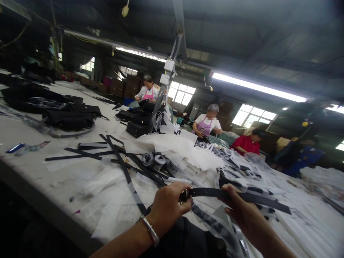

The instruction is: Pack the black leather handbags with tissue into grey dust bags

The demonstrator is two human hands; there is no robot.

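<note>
A black strap (pixel 206 192) with small punched holes runs across the front of the view, over the table. My left hand (pixel 168 202), a silver bangle at its wrist, is closed round the strap's metal buckle (pixel 184 196). Farther along, my right hand (pixel 242 207) pinches the strap between thumb and fingers, and the free end sticks out past it to the right. Below both hands lies a black bag (pixel 188 236), partly hidden by my left forearm. Next to the bag is a plastic-wrapped strap (pixel 212 218).
White paper sheets (pixel 174 145), loose black straps (pixel 120 168) and wrapped rolls (pixel 160 160) cover the table. Pliers (pixel 33 147) lie near the left edge, by black bags (pixel 68 120). A metal post (pixel 158 107) rises from the table. Several people work behind it.
</note>
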